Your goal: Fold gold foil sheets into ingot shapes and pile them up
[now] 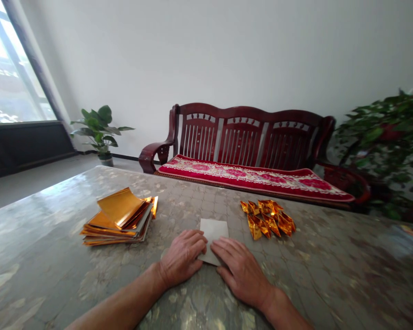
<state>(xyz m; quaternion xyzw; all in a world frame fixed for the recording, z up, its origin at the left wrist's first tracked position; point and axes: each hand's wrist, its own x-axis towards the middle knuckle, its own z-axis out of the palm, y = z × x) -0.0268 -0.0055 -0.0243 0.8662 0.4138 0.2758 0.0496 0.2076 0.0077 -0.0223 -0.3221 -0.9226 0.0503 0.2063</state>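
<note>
Both hands on a pale sheet, gold paper to either side

Watching from afar through the head camera, I have 2 bare hands at work on a table (pixel 72 286) with a glossy, mottled top. A small pale sheet (pixel 214 228) lies flat near the middle, between the hands, its far part showing past the fingers.

Left hand (pixel 183 254): fingers bent, tips at the sheet's left edge. I cannot tell whether the thumb pinches the paper or only rests by it. Right hand (pixel 242 270): palm down, fingers laid out over the right side of the sheet, thumb spread away by the near right corner. The 2 hands are apart, a narrow strip of sheet showing between them.

To the left, well apart from the sheet, I note a stack (pixel 119 229) of gold and grey papers, uneven at the edges, the top leaf askew and slightly curled. To the right sits a cluster of folded pieces (pixel 270 219), shiny gold, pointed, crowded close together; I cannot count them surely.

Beyond the table: a dark red wooden bench (pixel 241 111), its back in 3 slatted panels, with a red floral cover (pixel 254 176) along the seat. A potted plant (pixel 98 130) stands left of it, near the window (pixel 17 68). Denser foliage (pixel 382 133) fills the far right.
</note>
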